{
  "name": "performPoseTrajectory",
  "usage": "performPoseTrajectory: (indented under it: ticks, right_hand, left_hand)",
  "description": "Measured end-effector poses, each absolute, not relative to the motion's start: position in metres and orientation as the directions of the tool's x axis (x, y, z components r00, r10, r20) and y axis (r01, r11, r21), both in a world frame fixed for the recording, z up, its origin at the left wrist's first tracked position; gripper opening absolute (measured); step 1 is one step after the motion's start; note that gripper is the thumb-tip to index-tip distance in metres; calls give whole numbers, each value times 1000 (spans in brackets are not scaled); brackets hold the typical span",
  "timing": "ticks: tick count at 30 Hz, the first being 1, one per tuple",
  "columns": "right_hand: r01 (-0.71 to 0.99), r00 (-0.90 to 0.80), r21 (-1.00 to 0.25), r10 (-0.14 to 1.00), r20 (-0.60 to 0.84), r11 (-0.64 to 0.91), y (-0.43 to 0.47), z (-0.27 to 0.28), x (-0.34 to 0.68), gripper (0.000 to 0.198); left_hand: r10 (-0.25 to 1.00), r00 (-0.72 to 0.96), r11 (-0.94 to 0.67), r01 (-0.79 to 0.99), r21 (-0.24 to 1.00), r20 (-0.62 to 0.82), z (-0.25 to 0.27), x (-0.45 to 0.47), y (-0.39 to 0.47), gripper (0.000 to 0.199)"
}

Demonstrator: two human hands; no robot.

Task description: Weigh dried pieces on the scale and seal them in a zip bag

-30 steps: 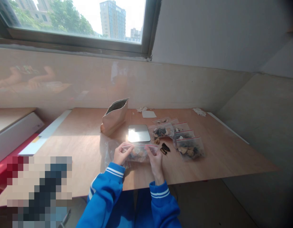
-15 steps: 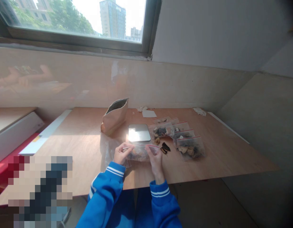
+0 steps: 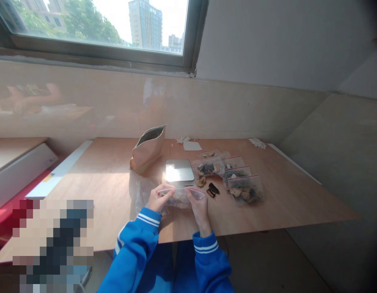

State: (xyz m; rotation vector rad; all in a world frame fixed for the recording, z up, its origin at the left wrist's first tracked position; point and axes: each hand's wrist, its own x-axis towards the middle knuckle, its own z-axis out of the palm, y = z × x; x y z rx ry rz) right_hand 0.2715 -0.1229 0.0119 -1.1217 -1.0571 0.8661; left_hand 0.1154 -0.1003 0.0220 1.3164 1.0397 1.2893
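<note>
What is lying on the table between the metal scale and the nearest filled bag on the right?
In the head view, between the metal scale and the nearest filled bag lie a few loose dried pieces, dark and tan, directly on the table.

We see bright daylight from the window (image 3: 93, 24), glare on the scale (image 3: 179, 170), darkened curved edges, and a pixelated patch lower left.

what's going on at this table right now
A person in blue sleeves holds a small clear zip bag of dried pieces by its top edge, left hand and right hand pinching each end. Just behind it sits a small scale, with an open kraft pouch on the left and several filled bags on the right.
</note>
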Motion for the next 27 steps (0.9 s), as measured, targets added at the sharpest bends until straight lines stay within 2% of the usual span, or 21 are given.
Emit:
performPoseTrajectory:
  ticks: [4, 10, 19, 23, 27]
  right_hand:
    - [69, 208, -953, 930, 303, 295, -123, 9, 271, 18]
    - [191, 198, -912, 895, 399, 364, -124, 6, 271, 16]
    - [128, 205, -919, 897, 391, 372, -126, 13, 264, 14]
    - [190, 196, -901, 884, 424, 389, -128, 19, 264, 14]
    - [215, 268, -895, 858, 438, 390, -132, 29, 265, 16]
  left_hand:
    - [975, 109, -192, -16, 981, 192, 27, 116, -103, 25]
    - [974, 97, -206, 13, 979, 203, 28, 118, -103, 23]
    - [972, 71, -222, -21, 975, 223, 20, 122, -105, 24]
    - [959, 49, -279, -6, 960, 279, 22, 125, -109, 24]
    - [958, 5, -285, -9, 958, 286, 31, 131, -113, 21]
